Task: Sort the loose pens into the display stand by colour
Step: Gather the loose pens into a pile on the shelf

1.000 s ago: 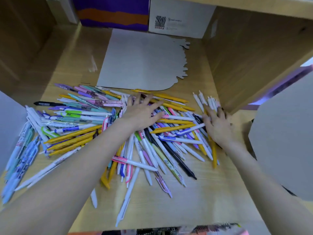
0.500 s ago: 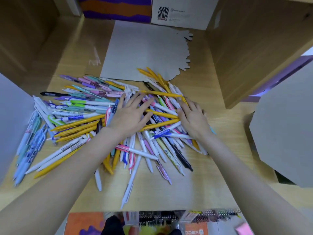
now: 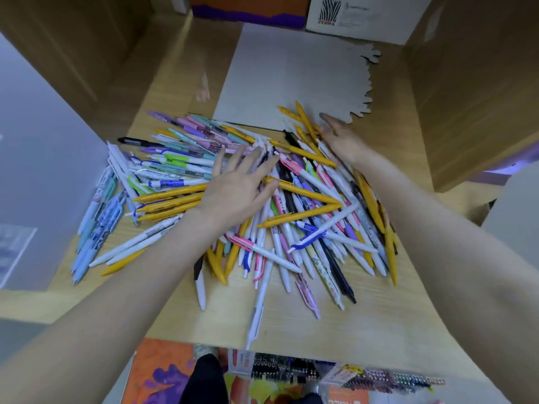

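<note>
Fingers (image 3: pixel 250 158) of both the left hand (image 3: pixel 236 193) and right hand (image 3: pixel 344 141) lie spread flat, gripping nothing, on the pens (image 3: pixel 306 205) heaped on the tabletop (image 3: pixel 335 322); probably gathering them, next picking one colour

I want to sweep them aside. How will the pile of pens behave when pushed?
The pile of pens would likely scatter: the pens lie loose and crossed. Round barrels probably roll on the smooth shelf. They look stiff and light under the flat left hand.
</note>
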The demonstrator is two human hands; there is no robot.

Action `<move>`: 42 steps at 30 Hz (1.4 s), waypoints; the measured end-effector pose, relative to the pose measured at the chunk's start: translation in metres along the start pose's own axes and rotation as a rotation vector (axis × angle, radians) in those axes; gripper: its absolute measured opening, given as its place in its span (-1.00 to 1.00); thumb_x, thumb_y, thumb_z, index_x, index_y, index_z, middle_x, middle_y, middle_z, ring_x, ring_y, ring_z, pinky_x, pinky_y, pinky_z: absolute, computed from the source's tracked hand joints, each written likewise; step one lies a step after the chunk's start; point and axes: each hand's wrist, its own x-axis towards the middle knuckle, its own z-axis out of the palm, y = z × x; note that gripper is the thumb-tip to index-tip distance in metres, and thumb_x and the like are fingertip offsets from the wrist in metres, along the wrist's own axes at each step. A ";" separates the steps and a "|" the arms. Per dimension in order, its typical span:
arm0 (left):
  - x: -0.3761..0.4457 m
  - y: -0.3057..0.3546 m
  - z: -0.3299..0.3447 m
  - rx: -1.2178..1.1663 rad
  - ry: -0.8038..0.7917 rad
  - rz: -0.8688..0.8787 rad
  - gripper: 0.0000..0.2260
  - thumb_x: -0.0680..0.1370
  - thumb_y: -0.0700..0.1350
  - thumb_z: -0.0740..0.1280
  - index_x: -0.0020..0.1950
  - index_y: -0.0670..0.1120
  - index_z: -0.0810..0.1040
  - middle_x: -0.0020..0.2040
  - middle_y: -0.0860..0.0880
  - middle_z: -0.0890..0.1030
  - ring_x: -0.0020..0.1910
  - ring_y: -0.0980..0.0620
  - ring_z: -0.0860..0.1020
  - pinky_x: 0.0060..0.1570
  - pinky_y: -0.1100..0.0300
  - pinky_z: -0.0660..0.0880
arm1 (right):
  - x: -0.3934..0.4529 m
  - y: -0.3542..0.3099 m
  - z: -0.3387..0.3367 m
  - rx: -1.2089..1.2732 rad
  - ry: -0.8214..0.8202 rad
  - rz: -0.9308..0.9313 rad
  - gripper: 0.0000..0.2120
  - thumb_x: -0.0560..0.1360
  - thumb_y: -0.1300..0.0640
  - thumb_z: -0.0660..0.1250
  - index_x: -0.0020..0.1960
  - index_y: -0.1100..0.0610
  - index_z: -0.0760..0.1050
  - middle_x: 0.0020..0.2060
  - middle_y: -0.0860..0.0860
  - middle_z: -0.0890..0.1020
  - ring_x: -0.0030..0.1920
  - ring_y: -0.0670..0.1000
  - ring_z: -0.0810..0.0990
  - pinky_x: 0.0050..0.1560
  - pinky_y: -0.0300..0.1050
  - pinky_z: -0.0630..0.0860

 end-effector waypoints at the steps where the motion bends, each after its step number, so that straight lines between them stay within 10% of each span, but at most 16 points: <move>1: 0.000 -0.002 0.002 0.003 -0.022 -0.013 -0.52 0.61 0.20 -0.12 0.52 0.14 -0.01 0.54 -0.02 0.05 0.52 -0.07 -0.07 0.43 -0.09 -0.21 | 0.005 -0.005 0.005 -0.079 -0.011 0.026 -0.56 0.63 -0.11 -0.02 0.49 -0.09 0.13 0.50 -0.01 0.15 0.48 0.16 0.06 0.42 0.08 0.01; 10: -0.008 -0.018 0.018 -0.041 0.049 -0.082 -0.40 0.52 0.22 -0.25 0.52 0.06 0.07 0.53 -0.04 0.12 0.50 -0.10 0.02 0.44 -0.05 -0.09 | -0.007 -0.019 0.036 -0.232 -0.082 -0.271 -0.57 0.62 -0.08 -0.01 0.47 -0.04 0.22 0.42 0.03 0.34 0.40 0.17 0.23 0.35 0.21 0.16; 20: -0.060 0.000 0.014 -0.122 0.213 0.115 -0.48 0.60 0.20 -0.15 0.47 0.04 0.24 0.46 -0.11 0.28 0.48 -0.08 0.15 0.41 -0.03 -0.12 | -0.064 0.014 -0.021 0.004 0.166 -0.034 -0.58 0.65 -0.01 -0.02 0.49 0.03 0.18 0.45 0.10 0.27 0.47 0.12 0.15 0.41 0.00 0.08; 27: -0.139 0.050 0.055 0.029 0.102 0.542 -0.47 0.55 0.28 0.04 0.49 0.13 0.17 0.53 -0.04 0.12 0.50 -0.13 0.03 0.41 -0.19 -0.05 | -0.225 0.088 -0.013 -0.158 -0.205 0.118 0.04 0.03 -0.64 0.17 0.38 -0.45 -0.24 0.51 0.14 -0.24 0.50 0.12 -0.28 0.48 0.12 -0.15; 30: -0.137 0.038 0.075 0.126 0.087 0.489 -0.51 0.60 0.18 0.00 0.51 0.06 0.15 0.53 -0.01 0.11 0.51 -0.09 0.03 0.42 -0.17 -0.04 | -0.249 0.097 0.019 -0.355 -0.231 0.038 0.16 -0.08 -0.71 0.01 0.35 -0.39 -0.47 0.45 0.06 -0.42 0.46 0.17 -0.39 0.43 0.18 -0.25; 42: -0.123 0.040 0.072 0.161 0.236 0.294 -0.57 0.57 0.06 0.13 0.38 -0.14 0.32 0.36 -0.20 0.41 0.35 -0.14 0.39 0.36 -0.05 0.17 | -0.222 0.040 0.051 -0.351 -0.109 0.058 0.24 0.12 -0.44 0.37 0.46 -0.11 -0.39 0.43 0.18 -0.43 0.41 0.32 -0.44 0.37 0.33 -0.29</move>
